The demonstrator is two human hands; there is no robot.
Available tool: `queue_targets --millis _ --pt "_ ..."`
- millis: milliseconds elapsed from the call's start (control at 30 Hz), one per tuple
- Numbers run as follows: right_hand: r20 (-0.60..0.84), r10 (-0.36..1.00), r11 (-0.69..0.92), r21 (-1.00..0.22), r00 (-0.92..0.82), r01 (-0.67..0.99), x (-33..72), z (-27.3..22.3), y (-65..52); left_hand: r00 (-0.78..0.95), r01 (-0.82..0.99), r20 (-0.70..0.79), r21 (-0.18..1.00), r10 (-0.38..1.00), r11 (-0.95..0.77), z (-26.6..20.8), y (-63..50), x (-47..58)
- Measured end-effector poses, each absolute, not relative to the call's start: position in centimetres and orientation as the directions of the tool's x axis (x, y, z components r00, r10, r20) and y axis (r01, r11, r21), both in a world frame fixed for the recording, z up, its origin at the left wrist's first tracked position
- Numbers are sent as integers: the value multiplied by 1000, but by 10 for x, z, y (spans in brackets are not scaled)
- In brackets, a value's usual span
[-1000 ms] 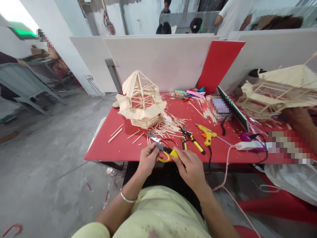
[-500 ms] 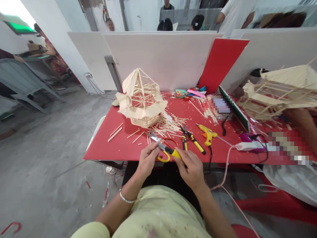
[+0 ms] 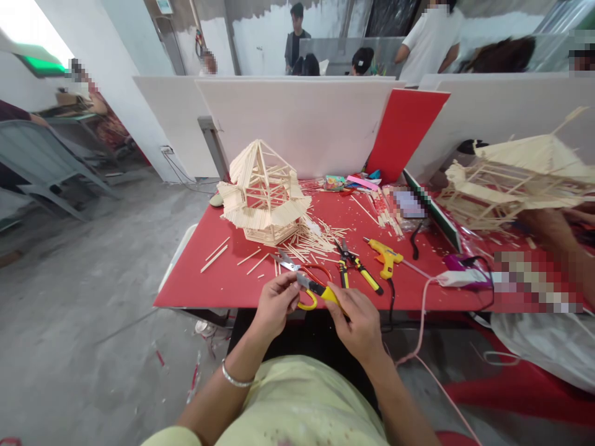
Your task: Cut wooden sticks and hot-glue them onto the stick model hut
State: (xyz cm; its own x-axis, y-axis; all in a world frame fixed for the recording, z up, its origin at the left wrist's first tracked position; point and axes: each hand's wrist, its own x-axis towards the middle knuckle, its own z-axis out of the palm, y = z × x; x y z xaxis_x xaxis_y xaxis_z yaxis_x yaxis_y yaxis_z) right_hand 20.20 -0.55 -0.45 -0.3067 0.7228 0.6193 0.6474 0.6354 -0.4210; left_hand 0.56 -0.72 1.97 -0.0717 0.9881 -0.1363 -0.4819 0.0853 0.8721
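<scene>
Above the red table (image 3: pixel 186 291), right fingers (image 3: pixel 344 298) clamp a yellow-handled knife (image 3: pixel 317 287), left fingers (image 3: pixel 281 288) pinched together at its tip

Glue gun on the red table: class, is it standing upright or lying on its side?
Lying on its side. The glue gun shows barrel and handle in profile, seen from above.

A grey chair (image 3: pixel 44 158) stands left; a red board (image 3: pixel 404 133) before a white panel (image 3: pixel 297 124); a purple thing (image 3: pixel 452 261), perhaps a box.

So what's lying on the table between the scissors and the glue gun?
In the head view, yellow-and-black pliers lie between the scissors and the glue gun.
</scene>
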Motion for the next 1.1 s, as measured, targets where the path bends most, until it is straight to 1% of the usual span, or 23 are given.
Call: queue_targets --millis 100,200,433,733,933,1100 --pt "619 722 633 -411 -309 656 202 -4 -6 -56 -465 -146 879 988 104 21 -8 5" --pt "629 716 633 -403 -301 661 203 -5 -7 -33 -446 -125 890 992 97 21 -9 5" --pt "660 683 644 -343 -312 684 203 -4 -8 -100 -403 -106 913 989 58 22 -10 7" --pt "696 633 683 -296 -338 668 204 7 -9 -86 -372 -69 928 994 32 29 -16 5" --pt "695 631 688 -297 -344 662 204 11 -11 -122 -320 -32 947 992 -8 29 -15 5" --pt "695 629 692 -298 -347 658 204 11 -12 -173 -314 -37 949 984 -20 29 -16 7"
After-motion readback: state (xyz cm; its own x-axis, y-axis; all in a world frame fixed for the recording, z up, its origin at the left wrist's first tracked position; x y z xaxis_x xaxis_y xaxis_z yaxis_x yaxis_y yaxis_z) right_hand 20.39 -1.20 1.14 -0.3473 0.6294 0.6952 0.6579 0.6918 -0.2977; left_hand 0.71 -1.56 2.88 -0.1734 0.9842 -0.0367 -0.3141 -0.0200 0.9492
